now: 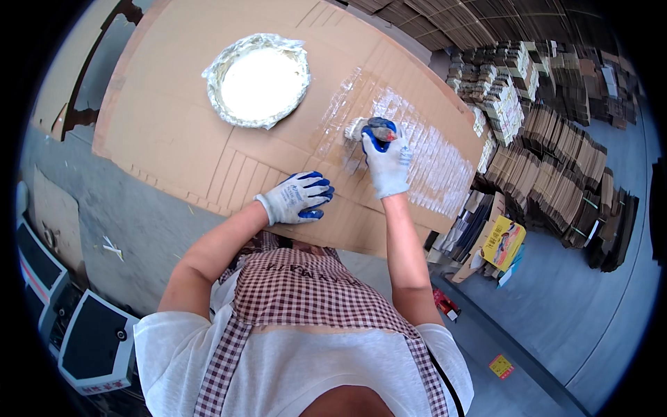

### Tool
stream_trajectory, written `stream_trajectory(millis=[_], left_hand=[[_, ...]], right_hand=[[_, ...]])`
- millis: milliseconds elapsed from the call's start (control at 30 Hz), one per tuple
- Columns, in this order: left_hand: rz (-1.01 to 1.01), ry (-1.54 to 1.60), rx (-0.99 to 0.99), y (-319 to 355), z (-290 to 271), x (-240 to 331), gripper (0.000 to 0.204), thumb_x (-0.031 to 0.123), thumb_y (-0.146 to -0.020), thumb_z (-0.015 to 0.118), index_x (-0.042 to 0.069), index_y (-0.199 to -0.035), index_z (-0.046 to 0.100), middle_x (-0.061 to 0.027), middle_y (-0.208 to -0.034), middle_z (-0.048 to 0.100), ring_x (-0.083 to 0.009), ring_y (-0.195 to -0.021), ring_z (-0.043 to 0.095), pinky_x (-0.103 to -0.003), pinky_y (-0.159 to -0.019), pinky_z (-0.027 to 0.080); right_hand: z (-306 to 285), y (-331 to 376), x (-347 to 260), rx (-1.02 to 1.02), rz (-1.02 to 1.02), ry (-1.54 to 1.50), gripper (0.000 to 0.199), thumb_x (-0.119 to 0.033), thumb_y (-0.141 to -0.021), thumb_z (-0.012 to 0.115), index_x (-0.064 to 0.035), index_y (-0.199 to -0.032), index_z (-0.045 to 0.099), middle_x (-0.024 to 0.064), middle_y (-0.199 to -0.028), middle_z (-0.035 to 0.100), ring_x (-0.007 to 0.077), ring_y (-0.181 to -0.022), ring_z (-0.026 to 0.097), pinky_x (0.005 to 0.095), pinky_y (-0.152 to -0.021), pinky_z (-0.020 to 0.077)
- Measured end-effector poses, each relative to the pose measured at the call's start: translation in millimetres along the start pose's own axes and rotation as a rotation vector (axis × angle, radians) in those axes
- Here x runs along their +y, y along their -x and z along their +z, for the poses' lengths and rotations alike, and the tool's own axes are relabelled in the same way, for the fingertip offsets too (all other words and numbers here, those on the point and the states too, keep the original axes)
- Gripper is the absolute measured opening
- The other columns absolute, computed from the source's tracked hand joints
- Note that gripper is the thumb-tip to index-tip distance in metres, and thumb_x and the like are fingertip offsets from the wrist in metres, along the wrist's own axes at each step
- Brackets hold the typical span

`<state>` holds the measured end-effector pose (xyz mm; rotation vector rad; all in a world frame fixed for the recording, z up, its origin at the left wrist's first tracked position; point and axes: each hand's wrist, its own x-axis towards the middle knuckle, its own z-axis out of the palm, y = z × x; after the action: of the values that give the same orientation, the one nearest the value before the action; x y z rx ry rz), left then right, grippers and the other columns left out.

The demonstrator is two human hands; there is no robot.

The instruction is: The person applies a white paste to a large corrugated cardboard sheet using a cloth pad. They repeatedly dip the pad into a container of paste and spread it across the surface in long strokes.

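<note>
Cardboard sheet [163,111], film-lined round basin [215,87], white contents [260,82], perhaps paste

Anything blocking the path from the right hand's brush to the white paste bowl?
Nothing visible does. Between the brush in the right hand and the bowl lies only flat cardboard, partly smeared. The left hand is on the cardboard nearer the body, off that line.

Soft, fairly bright light washes over the cardboard [167,132] here; the bowl [215,80] glares burnt-out white at upper left, and the wet film [441,163] glints right of centre. Upper-right stacks [528,21] look dim; edges bow toward black corners.
</note>
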<state>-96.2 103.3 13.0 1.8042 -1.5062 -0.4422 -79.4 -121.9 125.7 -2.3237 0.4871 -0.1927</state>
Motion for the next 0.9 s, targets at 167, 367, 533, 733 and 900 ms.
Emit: stream_trajectory(millis=[167, 367, 533, 733, 900], left_hand=[[0.019, 0.013, 0.021, -0.6, 2.6, -2.2, 0.047, 0.038, -0.091, 0.061, 0.008, -0.127, 0.061, -0.0114, -0.133, 0.056, -0.0314, -0.129, 0.048, -0.048, -0.111, 0.035], [0.024, 0.013, 0.034, 0.6, 1.6, -2.5, 0.046, 0.037, -0.091, 0.061, 0.008, -0.127, 0.06, -0.0117, -0.133, 0.056, -0.0316, -0.128, 0.048, -0.047, -0.11, 0.036], [0.027, 0.027, 0.009, -1.4, -3.3, -1.0, 0.046, 0.037, -0.091, 0.061, 0.008, -0.126, 0.06, -0.0118, -0.133, 0.056, -0.0318, -0.128, 0.048, -0.047, -0.11, 0.037], [0.021, 0.039, 0.07, -0.2, -2.9, -0.8, 0.042, 0.036, -0.091, 0.06, 0.006, -0.12, 0.062, -0.012, -0.128, 0.058, -0.0325, -0.126, 0.05, -0.047, -0.109, 0.037], [0.021, 0.027, 0.036, -0.9, -3.8, 0.0, 0.044, 0.037, -0.091, 0.061, 0.007, -0.123, 0.061, -0.0118, -0.131, 0.057, -0.0321, -0.128, 0.049, -0.047, -0.11, 0.037]], right_hand=[[6.9, -13.1, 1.2, -0.06, 0.014, 0.24, 0.035, -0.016, -0.08, 0.074, -0.0038, -0.109, 0.059, 0.0168, -0.1, 0.063, 0.035, -0.093, 0.063, 0.0399, -0.083, 0.0517], [1.3, -11.1, -1.8, -0.079, -0.04, -0.003, 0.037, -0.018, -0.079, 0.075, -0.0032, -0.109, 0.06, 0.0164, -0.1, 0.063, 0.0332, -0.092, 0.064, 0.0388, -0.083, 0.0519], [26.0, 4.4, -4.4, -0.123, -0.064, 0.186, 0.034, -0.02, -0.081, 0.075, -0.0059, -0.109, 0.061, 0.0145, -0.105, 0.062, 0.0345, -0.092, 0.063, 0.0388, -0.083, 0.0522], [22.0, 7.6, -23.5, -0.112, -0.117, 0.103, 0.035, -0.019, -0.081, 0.074, -0.0067, -0.11, 0.06, 0.0147, -0.11, 0.062, 0.0349, -0.098, 0.064, 0.0407, -0.084, 0.0524], [23.2, 7.2, -3.8, -0.028, -0.184, 0.287, 0.037, -0.018, -0.081, 0.075, -0.0043, -0.111, 0.059, 0.0148, -0.107, 0.063, 0.0329, -0.091, 0.064, 0.0394, -0.081, 0.0529]])
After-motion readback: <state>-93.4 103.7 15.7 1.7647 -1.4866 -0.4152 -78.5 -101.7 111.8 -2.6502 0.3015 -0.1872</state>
